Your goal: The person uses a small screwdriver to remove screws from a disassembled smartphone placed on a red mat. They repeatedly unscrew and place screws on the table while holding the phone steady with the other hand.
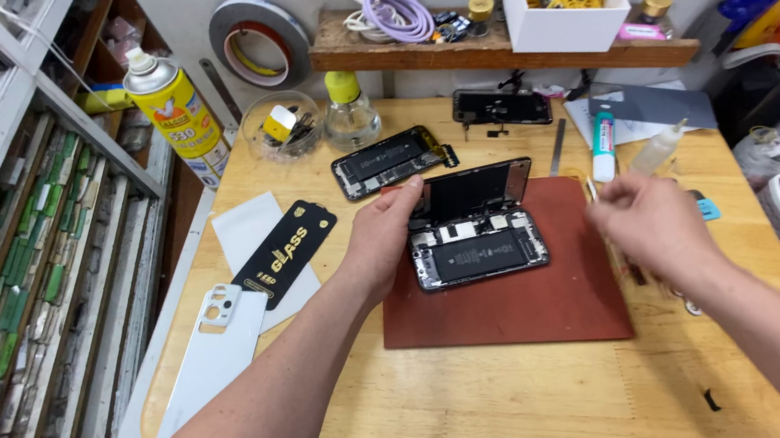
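— What is the person's left hand (381,239) doing?

— It is resting against the left edge of an opened smartphone (478,250), with the thumb reaching up to the lifted screen panel (476,188) and propping it upright. The fingers are curled loosely around the phone's side rather than clenched.

— And where is that phone lying?

— It is lying on a reddish-brown work mat (534,305) in the middle of the wooden surface (488,412), its back half flat with the black battery and circuit boards showing, and the screen standing hinged along its far edge.

— What about the right hand (649,221)?

— It is hovering just to the right of the phone, over the mat's right edge. Its fingers are pinching together around something thin and pale, possibly a small tool; it is too blurred to name.

— What is sitting around them?

— A second opened phone (391,161) is lying just beyond the mat, and a third dark phone (501,106) farther back. To the left, a black screen-protector packet (283,251) and a white phone back cover (214,358) are lying near the edge. A yellow spray can (174,111), a glass bowl (282,126) and a glass bottle with a yellow cap (349,112) are standing along the rear.
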